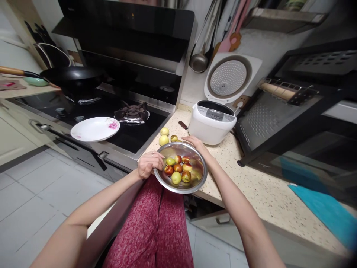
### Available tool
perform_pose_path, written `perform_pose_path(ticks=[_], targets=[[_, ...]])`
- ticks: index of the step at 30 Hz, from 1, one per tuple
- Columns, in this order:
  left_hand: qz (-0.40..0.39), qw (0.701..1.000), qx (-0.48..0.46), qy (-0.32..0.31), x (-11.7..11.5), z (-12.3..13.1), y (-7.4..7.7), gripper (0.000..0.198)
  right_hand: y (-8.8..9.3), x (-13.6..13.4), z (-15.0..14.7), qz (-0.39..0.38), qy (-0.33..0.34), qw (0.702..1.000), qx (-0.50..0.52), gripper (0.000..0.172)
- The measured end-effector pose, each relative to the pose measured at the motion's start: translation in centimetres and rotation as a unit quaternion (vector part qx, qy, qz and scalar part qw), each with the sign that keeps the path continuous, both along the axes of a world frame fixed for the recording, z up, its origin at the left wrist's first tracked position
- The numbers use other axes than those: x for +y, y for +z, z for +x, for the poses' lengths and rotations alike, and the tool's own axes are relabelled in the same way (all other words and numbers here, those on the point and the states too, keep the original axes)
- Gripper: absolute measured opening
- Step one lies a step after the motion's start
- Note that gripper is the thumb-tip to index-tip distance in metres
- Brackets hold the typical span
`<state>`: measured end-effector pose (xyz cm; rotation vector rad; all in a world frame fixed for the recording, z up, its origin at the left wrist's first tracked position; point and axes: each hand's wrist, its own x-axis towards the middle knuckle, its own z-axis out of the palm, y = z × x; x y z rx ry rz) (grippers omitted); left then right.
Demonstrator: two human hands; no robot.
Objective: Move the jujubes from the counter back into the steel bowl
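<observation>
A steel bowl (200,175) is held over the counter's front edge, tilted towards me. Several green and red-brown jujubes (177,168) lie inside it. My left hand (150,163) is closed on the bowl's left rim, with the thumb side hidden. Behind the far right rim, my right hand (195,143) has its fingers stretched out to the left, beside loose fruit on the counter; whether it touches the bowl I cannot tell. Two pale green jujubes (164,140) and a browner jujube (174,138) sit just past the bowl.
A white rice cooker (210,128) stands behind with its lid up. A floral plate (95,129) rests at the hob's front edge, and a black wok (75,76) is on the far burner. To the right are a black oven (306,145) and a blue cloth (320,208).
</observation>
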<state>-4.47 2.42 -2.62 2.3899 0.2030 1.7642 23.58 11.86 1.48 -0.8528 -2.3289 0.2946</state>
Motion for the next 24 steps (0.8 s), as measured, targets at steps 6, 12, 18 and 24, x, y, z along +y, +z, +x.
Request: perform_pose_path(ticks=[6, 12, 18, 24], targets=[[-0.003, 0.999, -0.049, 0.025, -0.4, 0.1, 0.4, 0.076, -1.2, 0.2, -1.3, -0.02, 0.038, 0.999, -0.008, 0.041], [-0.002, 0.999, -0.045, 0.024, -0.5, 0.0, 0.5, 0.075, -2.1, 0.4, -1.9, -0.009, 0.016, 1.0, 0.019, 0.036], [0.005, 0.999, -0.021, 0.036, -0.3, 0.0, 0.7, 0.066, -0.1, 0.2, -0.7, 0.058, -0.069, 0.992, 0.084, 0.03], [0.015, 0.999, -0.007, 0.052, -0.2, -0.2, 0.6, 0.065, 2.5, -1.6, -0.9, 0.05, -0.032, 0.989, 0.132, 0.029]])
